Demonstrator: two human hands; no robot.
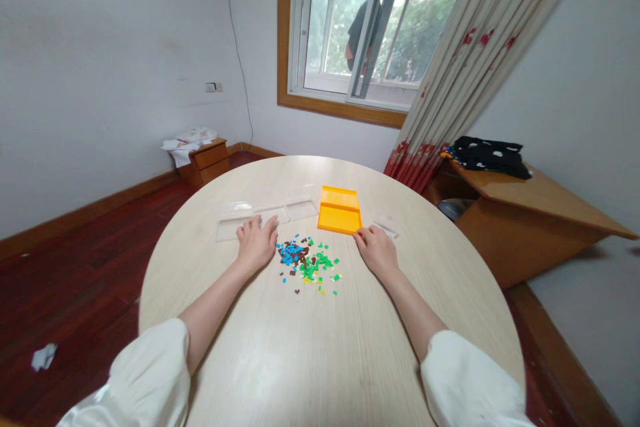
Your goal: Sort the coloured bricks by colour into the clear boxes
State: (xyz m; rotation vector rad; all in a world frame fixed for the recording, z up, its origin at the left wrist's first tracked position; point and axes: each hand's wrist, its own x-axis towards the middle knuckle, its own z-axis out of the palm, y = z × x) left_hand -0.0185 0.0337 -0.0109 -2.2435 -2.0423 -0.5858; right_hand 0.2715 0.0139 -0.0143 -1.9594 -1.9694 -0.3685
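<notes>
My left hand (257,241) rests on the table with its fingers apart, at the edge of a clear plastic tray (226,229). Small blue pieces (291,253) lie just to its right, mixed with brown pieces (303,256). Nearer to me, green pieces (320,265) spread out with a few yellow pieces (323,291). An orange box (340,219) lies open beyond the pile, its two shallow halves facing up. My right hand (379,248) sits at the box's near right corner, fingers loosely bent and the thumb side touching that corner. Neither hand visibly holds anything.
More clear trays (301,209) stand left of the orange box, and a clear piece (388,227) lies behind my right hand. The round table (320,360) fills the foreground. Against the walls are a small cabinet (210,159) with papers and a wooden desk (540,213). A person (356,33) is outside the window.
</notes>
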